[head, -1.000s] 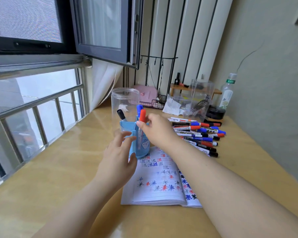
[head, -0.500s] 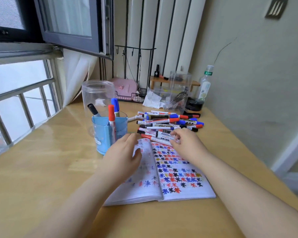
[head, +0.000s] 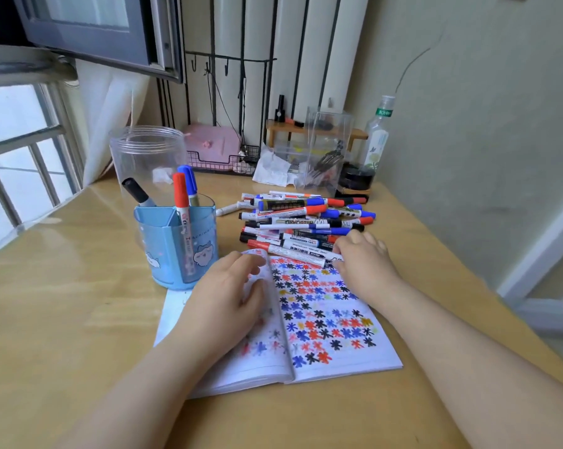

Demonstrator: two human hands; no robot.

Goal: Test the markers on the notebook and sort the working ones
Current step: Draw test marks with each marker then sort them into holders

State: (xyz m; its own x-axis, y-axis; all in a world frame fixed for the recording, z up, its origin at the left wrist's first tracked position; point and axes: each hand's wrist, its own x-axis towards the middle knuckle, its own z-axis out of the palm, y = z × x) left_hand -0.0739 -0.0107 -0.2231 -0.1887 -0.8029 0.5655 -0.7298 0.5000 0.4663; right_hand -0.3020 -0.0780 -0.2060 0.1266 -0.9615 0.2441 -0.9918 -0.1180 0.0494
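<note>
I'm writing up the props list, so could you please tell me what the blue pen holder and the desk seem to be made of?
The blue cartoon-printed pen holder looks like translucent moulded plastic: the red-capped marker shows through its wall. The pale wooden desk looks like glossy varnished wood or laminate: plank grain with window glare on it.

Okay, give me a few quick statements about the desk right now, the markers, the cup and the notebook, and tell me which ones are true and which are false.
1. Three markers stand in the blue cup. True.
2. The left hand holds a marker. False: it rests on the notebook page.
3. The right hand is at the marker pile. True.
4. The clear jar is full of markers. False: no markers show in it.
5. The notebook is closed. False: it lies open, covered in coloured marks.
</note>
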